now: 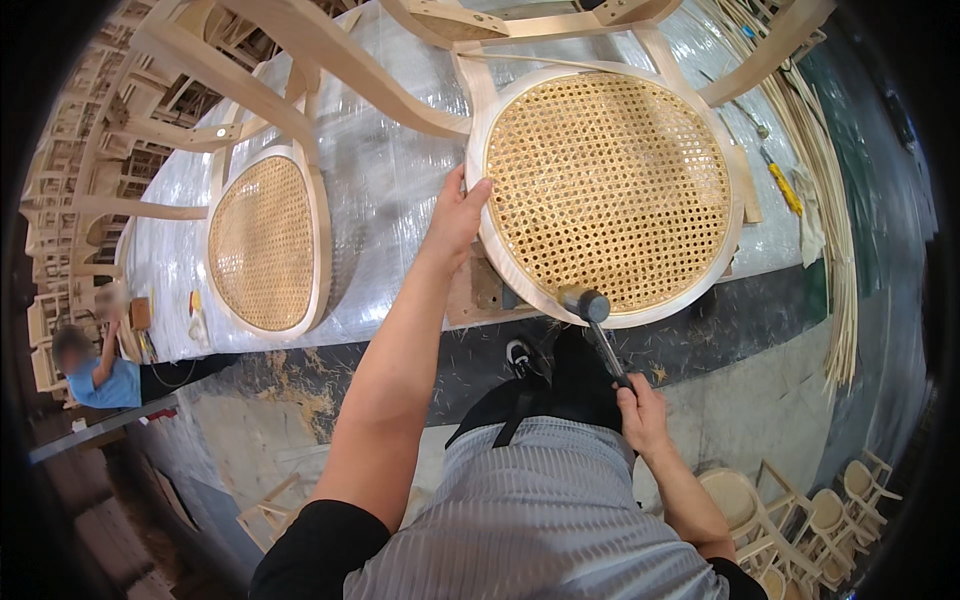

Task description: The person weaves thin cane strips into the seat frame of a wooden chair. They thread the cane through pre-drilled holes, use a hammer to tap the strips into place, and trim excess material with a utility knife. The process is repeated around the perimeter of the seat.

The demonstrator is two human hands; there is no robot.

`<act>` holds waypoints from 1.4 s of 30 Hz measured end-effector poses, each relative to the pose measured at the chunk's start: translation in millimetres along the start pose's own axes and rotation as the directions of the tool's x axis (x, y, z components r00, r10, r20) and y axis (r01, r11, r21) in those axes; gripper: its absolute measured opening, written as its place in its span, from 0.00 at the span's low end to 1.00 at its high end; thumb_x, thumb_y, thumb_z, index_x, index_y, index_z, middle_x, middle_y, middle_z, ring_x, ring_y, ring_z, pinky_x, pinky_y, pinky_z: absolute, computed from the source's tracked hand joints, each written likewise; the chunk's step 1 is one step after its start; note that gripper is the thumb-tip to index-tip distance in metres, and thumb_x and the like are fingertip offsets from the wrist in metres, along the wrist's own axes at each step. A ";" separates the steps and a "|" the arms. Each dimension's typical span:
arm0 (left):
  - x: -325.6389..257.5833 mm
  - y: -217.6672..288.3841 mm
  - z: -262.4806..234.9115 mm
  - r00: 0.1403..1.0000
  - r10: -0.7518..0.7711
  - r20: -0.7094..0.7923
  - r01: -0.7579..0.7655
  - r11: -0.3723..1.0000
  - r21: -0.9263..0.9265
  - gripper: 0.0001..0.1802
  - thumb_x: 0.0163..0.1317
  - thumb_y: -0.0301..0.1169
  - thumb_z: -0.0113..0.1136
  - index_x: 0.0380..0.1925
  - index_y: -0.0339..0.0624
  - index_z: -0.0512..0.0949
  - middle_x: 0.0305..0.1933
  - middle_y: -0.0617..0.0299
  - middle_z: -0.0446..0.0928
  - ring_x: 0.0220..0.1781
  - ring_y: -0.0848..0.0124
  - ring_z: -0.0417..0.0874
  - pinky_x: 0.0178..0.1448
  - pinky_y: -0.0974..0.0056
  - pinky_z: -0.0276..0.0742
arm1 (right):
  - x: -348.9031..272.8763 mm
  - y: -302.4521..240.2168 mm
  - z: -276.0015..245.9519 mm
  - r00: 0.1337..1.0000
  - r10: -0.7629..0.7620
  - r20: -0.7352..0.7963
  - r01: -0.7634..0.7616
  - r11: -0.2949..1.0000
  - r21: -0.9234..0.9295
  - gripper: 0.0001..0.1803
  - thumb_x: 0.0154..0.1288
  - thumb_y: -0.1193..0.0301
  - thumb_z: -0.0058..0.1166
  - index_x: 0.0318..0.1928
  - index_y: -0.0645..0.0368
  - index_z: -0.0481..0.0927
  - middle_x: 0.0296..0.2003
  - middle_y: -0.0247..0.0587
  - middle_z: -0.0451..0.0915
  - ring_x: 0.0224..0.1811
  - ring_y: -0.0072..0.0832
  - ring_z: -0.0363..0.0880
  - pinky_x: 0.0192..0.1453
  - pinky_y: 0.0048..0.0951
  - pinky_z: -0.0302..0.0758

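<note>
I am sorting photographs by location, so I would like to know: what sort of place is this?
Probably a chair-making workshop: the right hand holds a mallet at a round woven-cane panel, another caned panel is at left, and pale wooden chairs stand at lower right.

From my head the wide lens looks steeply down and forward over my ribbed shirt (520, 510), with my left hand (461, 215) and right hand (645, 412) near; well beyond either, straight lines bend and detail seems blurred.
</note>
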State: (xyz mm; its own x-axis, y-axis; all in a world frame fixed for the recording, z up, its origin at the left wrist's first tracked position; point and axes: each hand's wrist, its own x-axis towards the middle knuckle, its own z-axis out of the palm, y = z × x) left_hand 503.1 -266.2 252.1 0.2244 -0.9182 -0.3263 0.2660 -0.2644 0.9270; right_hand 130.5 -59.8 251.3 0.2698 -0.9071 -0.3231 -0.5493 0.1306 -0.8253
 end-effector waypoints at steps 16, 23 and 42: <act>1.5 -5.1 -9.0 0.971 -0.233 0.043 0.237 0.946 -0.221 0.37 0.84 0.58 0.38 0.79 0.42 0.62 0.73 0.56 0.75 0.71 0.63 0.76 0.73 0.58 0.74 | 75.4 -93.9 46.4 0.915 -0.341 -0.215 0.374 0.917 0.137 0.15 0.84 0.63 0.49 0.49 0.65 0.75 0.22 0.42 0.76 0.22 0.32 0.78 0.29 0.35 0.72; -2.3 11.4 -9.9 0.971 -0.120 0.206 0.183 0.930 -0.320 0.44 0.82 0.64 0.21 0.79 0.41 0.61 0.79 0.55 0.69 0.78 0.62 0.72 0.81 0.54 0.68 | 99.3 -103.0 45.9 0.993 -0.118 0.006 0.118 0.982 -0.146 0.16 0.84 0.59 0.48 0.46 0.61 0.74 0.25 0.59 0.81 0.32 0.63 0.82 0.35 0.53 0.75; -69.7 1.4 -11.3 0.931 0.262 -0.254 -0.123 0.880 0.459 0.22 0.84 0.39 0.49 0.68 0.40 0.77 0.52 0.58 0.80 0.48 0.74 0.78 0.52 0.64 0.77 | 5.6 -17.2 -74.8 0.823 -0.014 -0.568 0.036 0.999 0.028 0.18 0.73 0.60 0.65 0.52 0.61 0.83 0.33 0.57 0.85 0.40 0.56 0.88 0.43 0.44 0.81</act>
State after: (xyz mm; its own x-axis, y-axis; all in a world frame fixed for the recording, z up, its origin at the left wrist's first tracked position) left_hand 498.4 -199.2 274.0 0.5171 -0.8491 -0.1077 -0.2235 -0.2555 0.9406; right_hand 82.3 -97.0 298.3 -0.2195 -0.9756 0.0090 -0.5170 0.1085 -0.8491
